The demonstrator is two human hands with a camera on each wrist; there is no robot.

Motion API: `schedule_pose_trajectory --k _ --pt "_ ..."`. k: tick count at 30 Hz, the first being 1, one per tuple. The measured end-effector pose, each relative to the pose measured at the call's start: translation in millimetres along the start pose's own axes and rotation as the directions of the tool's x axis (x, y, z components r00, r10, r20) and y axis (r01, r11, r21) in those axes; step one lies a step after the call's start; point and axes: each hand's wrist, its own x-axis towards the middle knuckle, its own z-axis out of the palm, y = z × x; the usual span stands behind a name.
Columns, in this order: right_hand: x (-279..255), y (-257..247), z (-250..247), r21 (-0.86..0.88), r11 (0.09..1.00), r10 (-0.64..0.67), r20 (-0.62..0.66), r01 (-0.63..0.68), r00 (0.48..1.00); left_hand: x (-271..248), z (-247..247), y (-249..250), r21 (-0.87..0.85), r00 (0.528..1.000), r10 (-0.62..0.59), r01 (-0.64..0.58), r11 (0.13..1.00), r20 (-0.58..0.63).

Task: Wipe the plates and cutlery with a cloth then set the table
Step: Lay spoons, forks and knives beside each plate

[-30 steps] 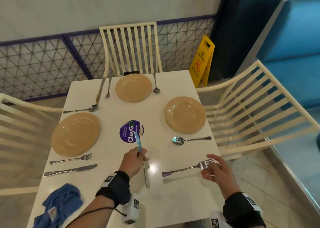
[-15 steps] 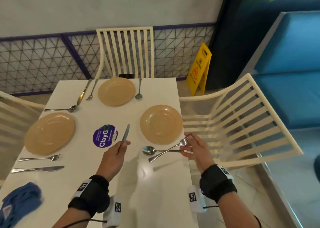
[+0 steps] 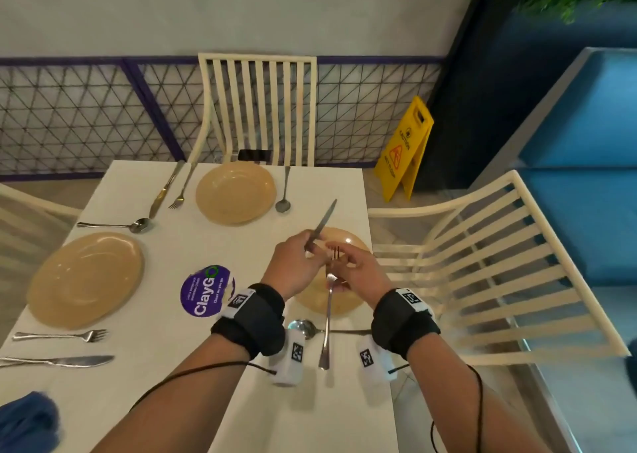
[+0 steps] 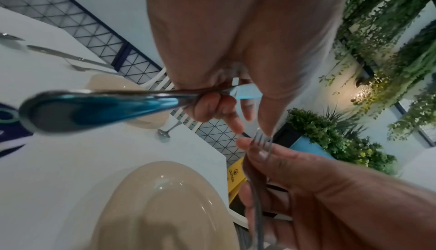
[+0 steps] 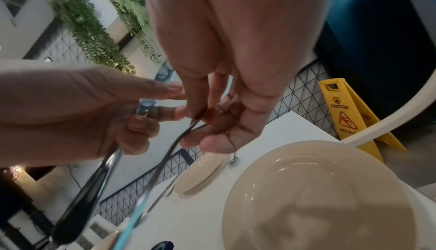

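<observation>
Change: While the two hands were well apart a second ago, they are now meeting above the right-side plate [image 3: 339, 301].
Knife [image 3: 322, 223]: the left hand [image 3: 293, 270] is gripping its handle, fingers curled, blade pointing up and away.
Fork [image 3: 328, 318]: the right hand [image 3: 358, 275] is pinching it near the tines, handle hanging down over the spoon [image 3: 303, 328].
Meaning: this last place is probably being finished; both pieces are hanging in the air, not yet on the bench [image 3: 172, 263].
Cloth [image 3: 27, 421]: lying idle at the near left corner.
</observation>
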Motion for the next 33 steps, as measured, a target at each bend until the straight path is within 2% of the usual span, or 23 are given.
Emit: schedule_pose_trajectory --k 6,11,14,16,19,23,28,33 --pt "36 1 -2 -0.096 0.995 -0.014 0.018 0.015 1.0 41 -6 -10 0.069 1.0 -0.008 0.007 0.998 0.02" --pt "63 -4 -20 -0.089 0.995 0.056 0.068 -0.049 0.996 80 -19 -14 0.064 0.997 -0.025 0.03 0.997 -0.079" --pt "86 -5 -44 -0.293 0.95 0.119 0.031 -0.104 0.992 105 -30 -20 0.01 0.976 -0.133 0.137 0.991 -0.17" --pt "104 -5 -63 -0.393 0.916 0.094 0.005 -0.084 0.996 122 -38 -29 -0.044 0.952 -0.21 0.206 0.978 -0.22" --pt "134 -6 -84 -0.481 0.875 0.058 -0.022 -0.061 0.998 145 -41 -40 -0.079 0.927 -0.298 0.287 0.955 -0.228" --pt "173 0 -96 -0.66 0.751 0.02 -0.01 -0.021 1.0 170 -27 -59 -0.036 0.907 -0.352 0.353 0.935 -0.231" --pt "208 18 -101 -0.812 0.582 -0.016 0.039 0.041 0.999 191 1 -81 0.093 0.913 -0.313 0.347 0.933 -0.262" --pt "228 40 -104 -0.894 0.442 0.03 0.095 0.072 0.995 204 19 -97 0.172 0.905 -0.329 0.381 0.908 -0.268"
